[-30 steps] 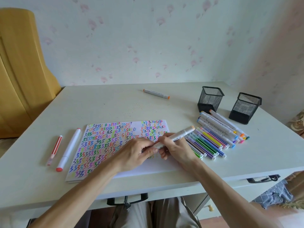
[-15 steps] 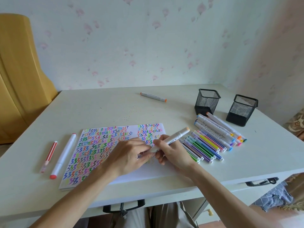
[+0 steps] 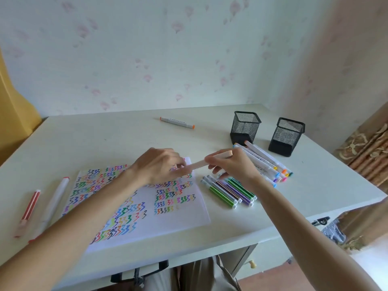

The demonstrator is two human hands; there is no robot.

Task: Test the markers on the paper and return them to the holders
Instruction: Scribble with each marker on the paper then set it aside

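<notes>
A white marker with a peach end [image 3: 200, 164] lies almost level above the paper's far right corner, gripped at both ends. My left hand [image 3: 159, 164] pinches its left end, and my right hand [image 3: 231, 165] is wrapped around its right part. The paper [image 3: 180, 225] is covered with coloured zigzag strokes. Two black mesh holders [image 3: 244, 127] [image 3: 286, 136] stand at the back right, and nothing shows above their rims. A row of thin coloured markers [image 3: 228, 191] lies right of the paper. Behind them is a row of thick white markers [image 3: 265, 162], partly hidden by my right hand.
An orange-tipped white marker [image 3: 177, 122] lies alone at the back of the white desk [image 3: 105, 143]. Left of the paper lie a red pen [image 3: 29, 211] and a white marker with a red tip [image 3: 54, 202]. A yellow chair back stands at far left.
Both hands have moved with the marker from the paper's near middle toward its far right corner, uncovering the lower strokes. The marker now lies flatter.
</notes>
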